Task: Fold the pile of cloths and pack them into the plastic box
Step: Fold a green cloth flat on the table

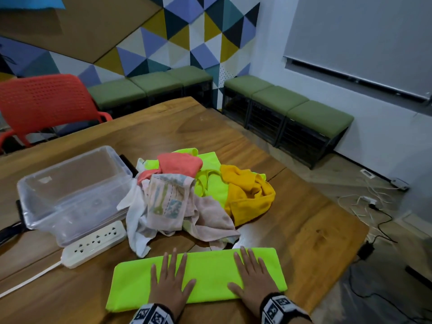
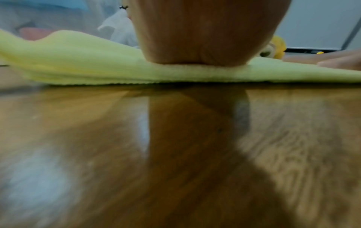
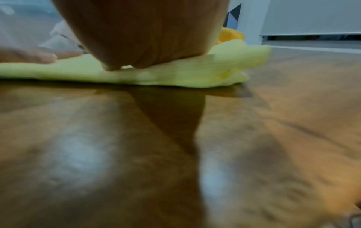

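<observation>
A neon green cloth [image 1: 210, 272], folded into a long strip, lies at the table's near edge. My left hand [image 1: 171, 280] presses flat on its middle with fingers spread. My right hand [image 1: 251, 277] presses flat on its right part. In the left wrist view the heel of my left hand [image 2: 203, 38] bears down on the green cloth [image 2: 97, 67]; the right wrist view shows my right hand [image 3: 140, 34] on the green cloth [image 3: 195, 72]. Behind lies the pile of cloths [image 1: 194, 195]: pink, orange-yellow, coral and green. The clear plastic box [image 1: 70, 192] stands open at the left, with nothing in it.
A white power strip [image 1: 93, 244] lies in front of the box, its cord running off left. The wooden table [image 1: 304, 225] ends close on the right. A red chair [image 1: 44, 106] stands behind the table; green benches [image 1: 287, 104] line the walls; cables lie on the floor.
</observation>
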A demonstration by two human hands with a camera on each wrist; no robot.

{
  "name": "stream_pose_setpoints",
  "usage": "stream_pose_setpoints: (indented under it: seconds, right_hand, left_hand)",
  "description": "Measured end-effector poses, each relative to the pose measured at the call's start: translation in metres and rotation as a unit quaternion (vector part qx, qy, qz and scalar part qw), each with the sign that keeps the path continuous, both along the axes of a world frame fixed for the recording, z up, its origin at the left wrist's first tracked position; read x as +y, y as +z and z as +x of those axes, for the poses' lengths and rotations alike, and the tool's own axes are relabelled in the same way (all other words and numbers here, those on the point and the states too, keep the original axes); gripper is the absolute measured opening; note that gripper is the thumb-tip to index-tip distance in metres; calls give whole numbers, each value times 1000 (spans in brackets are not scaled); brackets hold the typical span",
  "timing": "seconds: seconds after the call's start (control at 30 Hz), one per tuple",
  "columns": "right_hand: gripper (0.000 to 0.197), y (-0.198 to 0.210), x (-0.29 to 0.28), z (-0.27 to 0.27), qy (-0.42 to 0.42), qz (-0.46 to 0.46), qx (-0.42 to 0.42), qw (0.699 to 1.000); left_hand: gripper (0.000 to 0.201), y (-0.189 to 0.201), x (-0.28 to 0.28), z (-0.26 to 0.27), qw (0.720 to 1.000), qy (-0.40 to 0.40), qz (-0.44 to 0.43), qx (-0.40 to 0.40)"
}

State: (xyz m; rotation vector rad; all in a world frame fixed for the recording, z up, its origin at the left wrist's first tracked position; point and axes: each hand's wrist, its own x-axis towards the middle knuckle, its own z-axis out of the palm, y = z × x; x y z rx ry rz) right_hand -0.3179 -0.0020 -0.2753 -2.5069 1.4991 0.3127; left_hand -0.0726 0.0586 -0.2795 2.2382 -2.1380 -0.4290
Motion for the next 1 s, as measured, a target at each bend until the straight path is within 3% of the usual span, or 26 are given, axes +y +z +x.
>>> stream_pose_setpoints:
  seconds: [0.17,0.37,0.47,0.57,0.63,0.7,0.77,0.83,0.9,1.0]
  right_hand:
    - [77,2,-7,-48,-26,10,8,1000]
    - [76,14,-13,-72,-47,-30,4,998]
    - [73,24,-10,-27,-47,-50,-18,997]
    - [69,20,-2,56,10,-35,-63,997]
    - [68,29,12,107,73,-78,-92,990]
    - [66,29,17,131,102,-30,-70,992]
    - [74,18,13,126,89,-48,-52,993]
    - [84,7,9,97,100,2,17,995]
    - [79,-8,-2,56,65,-18,29,997]
    - [91,19,-15,-5,-58,28,38,997]
  left_hand:
    - [60,1,14,23,991,94,-92,12]
    - [62,-3,23,41,981,165,-103,24]
    - [67,-1,20,39,982,181,-45,14]
    - [70,0,19,35,983,184,-14,-1]
    - [70,-1,19,36,984,177,-10,-1]
    - [70,-2,17,36,984,178,-12,8]
    - [70,-4,16,35,983,183,-3,20]
    - [71,-2,15,34,983,180,20,30]
    - [71,1,17,33,983,175,31,35]
    - [74,5,15,32,983,179,21,29]
